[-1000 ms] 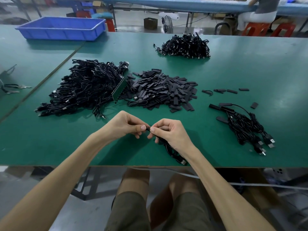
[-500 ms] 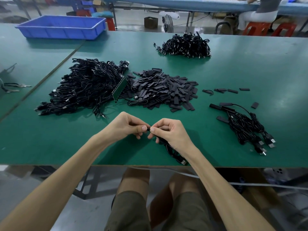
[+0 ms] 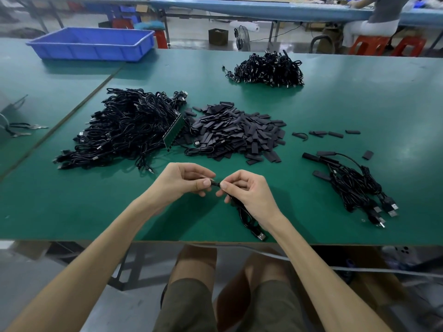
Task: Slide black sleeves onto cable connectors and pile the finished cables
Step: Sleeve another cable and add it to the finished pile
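The left hand [image 3: 182,183] pinches a sleeve [image 3: 215,184] and the right hand [image 3: 249,195] pinches the cable [image 3: 247,219] above the table [image 3: 72,212], with only a small finished pile [image 3: 354,188] at right and a big heap of cables [image 3: 129,130] and heap of sleeves [image 3: 235,135] seemingly left.

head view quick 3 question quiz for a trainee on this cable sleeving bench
1. Fill in: the tray at far left is ____.
2. True or false: the loose sleeve heap lies right of the big cable pile.
3. The small sleeved-cable pile lies: A in the tray, B right of the right hand, C on the floor.
Key: 1 blue; 2 true; 3 B.
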Demonstrator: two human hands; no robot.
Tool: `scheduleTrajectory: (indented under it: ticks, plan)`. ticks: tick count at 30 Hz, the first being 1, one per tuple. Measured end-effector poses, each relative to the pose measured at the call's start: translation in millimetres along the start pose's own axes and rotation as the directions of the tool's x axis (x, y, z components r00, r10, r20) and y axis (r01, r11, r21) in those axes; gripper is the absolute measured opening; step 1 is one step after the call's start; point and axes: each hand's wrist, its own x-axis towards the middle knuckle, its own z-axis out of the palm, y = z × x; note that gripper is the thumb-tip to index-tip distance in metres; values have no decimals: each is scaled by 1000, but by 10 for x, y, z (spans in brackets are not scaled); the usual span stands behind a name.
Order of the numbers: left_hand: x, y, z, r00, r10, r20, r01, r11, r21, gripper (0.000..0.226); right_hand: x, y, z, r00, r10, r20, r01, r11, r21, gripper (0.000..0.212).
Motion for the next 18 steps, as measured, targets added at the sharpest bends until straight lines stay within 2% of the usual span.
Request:
scheduleTrajectory:
  ticks: [3, 6, 12, 18]
  plan:
    - [-32, -50, -13, 1000, 1, 14, 1, 990, -144, 30, 3, 0, 2, 1000, -21, -2, 21, 1000, -2, 7]
    - [-56, -86, 37, 999, 1, -52, -12, 978, -209, 32, 6, 12, 11, 1000, -19, -1, 19, 1000, -12, 9]
    - [-77, -159, 202, 972, 81, -221, -134, 962, -237, 24, 11, 12, 0, 1000, -15, -6, 15, 1000, -11, 10]
    - [-90, -180, 272, 949, 71, -307, -157, 951, -266, 21, 6, 9, 22, 1000, -6, -8, 6, 1000, -15, 13]
